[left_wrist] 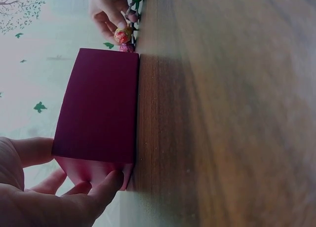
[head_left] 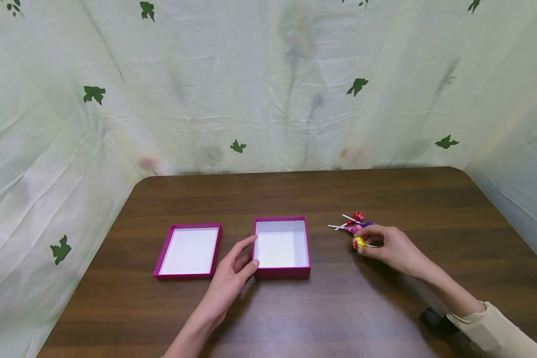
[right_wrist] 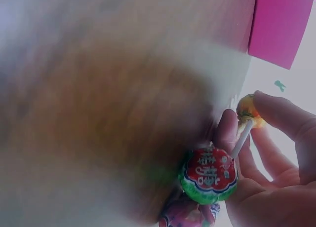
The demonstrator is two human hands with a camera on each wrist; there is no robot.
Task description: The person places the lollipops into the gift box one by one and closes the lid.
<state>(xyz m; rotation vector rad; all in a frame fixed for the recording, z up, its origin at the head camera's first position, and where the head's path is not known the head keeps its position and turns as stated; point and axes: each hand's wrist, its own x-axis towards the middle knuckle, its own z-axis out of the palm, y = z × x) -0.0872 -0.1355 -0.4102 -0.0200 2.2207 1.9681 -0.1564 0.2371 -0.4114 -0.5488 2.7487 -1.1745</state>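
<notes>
An open magenta box (head_left: 282,273) with a white inside stands mid-table. My left hand (head_left: 232,273) touches its left wall, thumb near the front corner and fingers spread further back; the left wrist view shows the fingertips against the box (left_wrist: 98,103). To the right, my right hand (head_left: 396,251) pinches a yellow-wrapped lollipop (head_left: 358,243) between thumb and fingers, its white stick (right_wrist: 242,138) pointing back toward the palm. Just behind lie several other lollipops (head_left: 354,228), red, pink and purple. A green-and-red lollipop (right_wrist: 208,175) shows beside the hand in the right wrist view.
Left of the box lies its magenta-rimmed lid (head_left: 190,251), white inside facing up. The brown wooden table (head_left: 295,194) has rounded far corners. A pale curtain (head_left: 250,89) with leaf prints hangs behind and at both sides. Something black (head_left: 438,320) sits by the right sleeve.
</notes>
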